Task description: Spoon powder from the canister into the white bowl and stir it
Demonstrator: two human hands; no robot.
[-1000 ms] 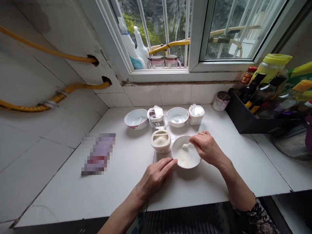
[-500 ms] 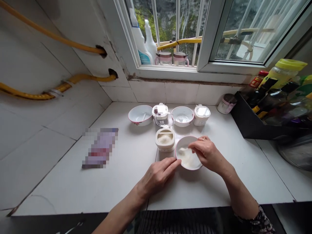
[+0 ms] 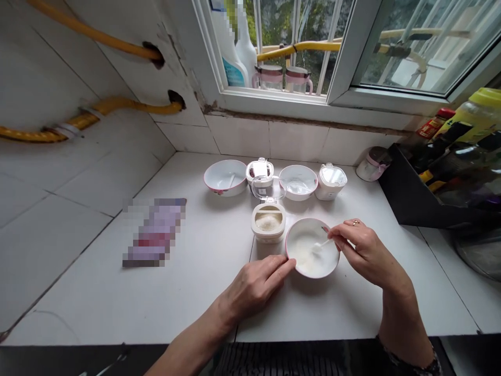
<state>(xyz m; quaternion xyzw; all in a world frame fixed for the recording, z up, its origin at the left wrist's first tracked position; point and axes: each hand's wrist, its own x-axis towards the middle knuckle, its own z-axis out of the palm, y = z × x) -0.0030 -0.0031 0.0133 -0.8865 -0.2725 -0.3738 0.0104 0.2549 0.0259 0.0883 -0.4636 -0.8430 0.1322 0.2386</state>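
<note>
A white bowl with a pink rim (image 3: 309,230) stands on the counter with white grains and cloudy liquid in it. My right hand (image 3: 362,250) pinches the handle of a small white spoon (image 3: 321,245), whose tip is in the bowl. My left hand (image 3: 260,282) rests on the counter with its fingertips against the bowl's left rim; its thumb is at the near edge. Left of the bowl, an opened cream container (image 3: 269,223) holds white granules, its clear lid (image 3: 269,188) tipped up behind.
Behind stand two more bowls (image 3: 225,178) (image 3: 298,183), a container with dark contents (image 3: 260,170) and a lidded white one (image 3: 332,181). A black box of bottles (image 3: 407,203) and a jar (image 3: 373,164) stand at right. A blurred purple packet (image 3: 156,230) lies left.
My right hand has moved right with the spoon, showing more of the bowl's inside. My left hand stays at the rim. The camera view has shifted slightly.
</note>
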